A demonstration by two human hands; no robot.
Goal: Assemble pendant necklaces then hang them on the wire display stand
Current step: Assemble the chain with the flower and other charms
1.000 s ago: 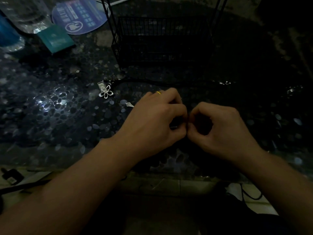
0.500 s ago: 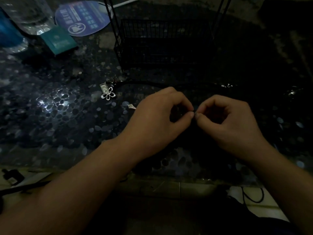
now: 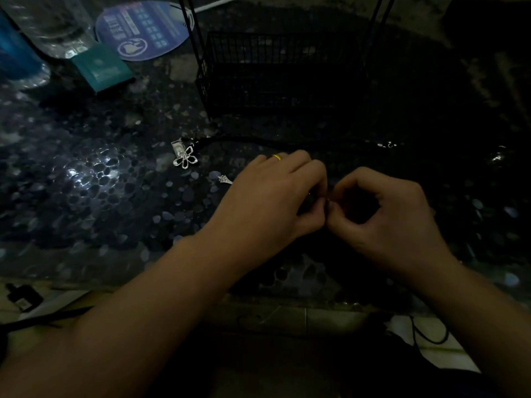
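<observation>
The scene is dim. My left hand (image 3: pixel 275 199) and my right hand (image 3: pixel 388 214) meet fingertip to fingertip over the dark pebble-patterned table (image 3: pixel 94 196), fingers curled, pinching something tiny with a faint glint between them; I cannot tell what it is. A silver flower pendant (image 3: pixel 186 159) with a small tag lies left of my left hand. A smaller silver charm (image 3: pixel 225 179) lies beside that hand. A black cord (image 3: pixel 258 139) runs across the table behind both hands to a small silver clasp (image 3: pixel 388 145). The black wire display stand (image 3: pixel 275 70) rises at the back.
At the back left stand a clear plastic bottle (image 3: pixel 54 27), a blue bottle (image 3: pixel 14 53), a teal box (image 3: pixel 100 67) and a round blue card (image 3: pixel 140 27). Near the table's front edge, black cables (image 3: pixel 428 334) and a small black device (image 3: pixel 24 297) lie below.
My hands drifted slightly up and right half a second ago with the fingertips parting a little, and have now closed together again. The pendants and cord have not moved.
</observation>
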